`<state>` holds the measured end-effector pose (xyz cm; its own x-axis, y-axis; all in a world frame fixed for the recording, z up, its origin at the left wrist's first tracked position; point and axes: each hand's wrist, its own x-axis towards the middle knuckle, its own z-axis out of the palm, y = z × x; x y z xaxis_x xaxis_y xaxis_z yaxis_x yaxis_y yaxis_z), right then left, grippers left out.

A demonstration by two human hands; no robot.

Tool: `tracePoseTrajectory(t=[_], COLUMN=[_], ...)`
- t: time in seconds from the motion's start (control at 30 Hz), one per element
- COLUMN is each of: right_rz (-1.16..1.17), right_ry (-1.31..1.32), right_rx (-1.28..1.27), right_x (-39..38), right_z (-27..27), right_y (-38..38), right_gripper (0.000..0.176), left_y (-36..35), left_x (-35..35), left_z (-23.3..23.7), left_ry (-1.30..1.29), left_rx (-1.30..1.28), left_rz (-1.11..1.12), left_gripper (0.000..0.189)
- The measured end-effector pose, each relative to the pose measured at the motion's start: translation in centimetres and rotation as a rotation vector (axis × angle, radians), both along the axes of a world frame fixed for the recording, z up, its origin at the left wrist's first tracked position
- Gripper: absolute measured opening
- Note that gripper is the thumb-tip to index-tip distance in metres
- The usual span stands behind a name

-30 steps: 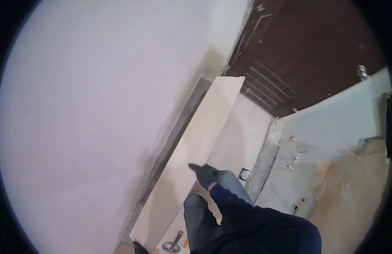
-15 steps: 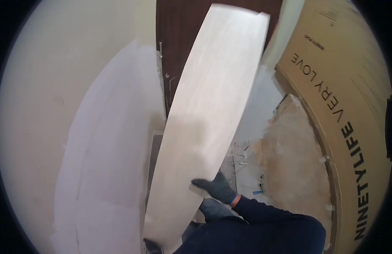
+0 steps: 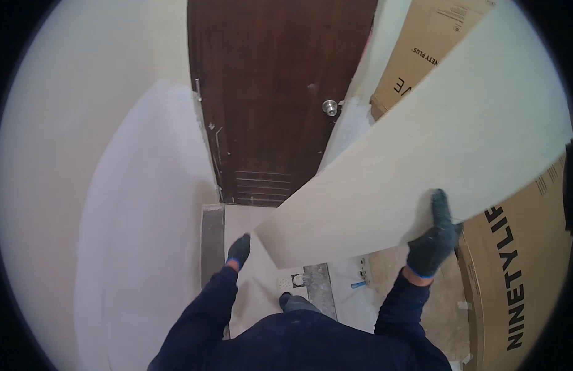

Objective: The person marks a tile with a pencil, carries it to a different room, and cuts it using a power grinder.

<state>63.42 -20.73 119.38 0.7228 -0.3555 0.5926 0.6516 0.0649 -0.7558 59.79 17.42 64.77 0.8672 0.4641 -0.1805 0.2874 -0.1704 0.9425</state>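
1. Panel (image 3: 410,148) now slants right, uncovering the door (image 3: 268,80).
2. Right hand (image 3: 432,245) clasps its lower edge, likely bearing it alone.
3. Left hand (image 3: 239,250), just off its corner, looks empty; finger spread unclear.

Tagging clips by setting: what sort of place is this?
Likely a room under renovation: the wall is patchily coated, a rough grey strip shows in the floor, and a large carton stands at the right.

Light is soft; faint shadow marks the board (image 3: 385,185); outer edges bow.
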Motion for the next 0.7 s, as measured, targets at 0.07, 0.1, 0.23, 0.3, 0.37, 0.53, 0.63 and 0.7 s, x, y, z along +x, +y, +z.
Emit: tracePoseTrajectory(t=[0.07, 0.1, 0.23, 0.3, 0.37, 0.53, 0.63, 0.7], right_rz=[-0.430, -0.444, -0.958, -1.097, -1.191, -1.275, -1.288, -1.301], right_ry=[-0.169, -0.155, -0.318, -0.274, -0.195, -0.204, -0.105, -0.108], right_rx=[-0.492, -0.496, -0.921, -0.958, -0.841, -0.820, -0.714, -0.796], right_x=[2.0, 2.7, 6.0, 7.2, 8.3, 8.9, 9.4, 9.1], right_z=[-0.9, -0.8, -0.4, -0.3, -1.0, -0.9, -1.4, -1.9], right_y=[-3.5, -4.8, -9.5, -11.3, -13.2, -15.3, -16.6, -17.7], right_gripper=[0.042, 0.042, 0.041, 0.040, 0.036, 0.035, 0.036, 0.036], left_y=[0.0, -0.3, -3.9, -6.1, -7.4, -9.0, -9.1, -8.6], left_x=[7.5, 11.8, 26.9, 33.3, 39.4, 53.4, 58.5, 61.4], left_z=[9.1, 13.6, 29.5, 35.7, 39.0, 39.8, 38.8, 37.2], left_ry=[-0.214, -0.104, -0.212, -0.201, -0.140, -0.463, -0.244, -0.192], left_rx=[0.831, 0.773, 0.615, 0.729, 0.769, 1.248, 1.271, 1.495], left_rz=[-0.177, -0.199, -0.203, -0.261, -0.338, -0.318, -0.424, -0.518], left_gripper=[0.039, 0.043, 0.053, 0.048, 0.046, 0.048, 0.066, 0.075])
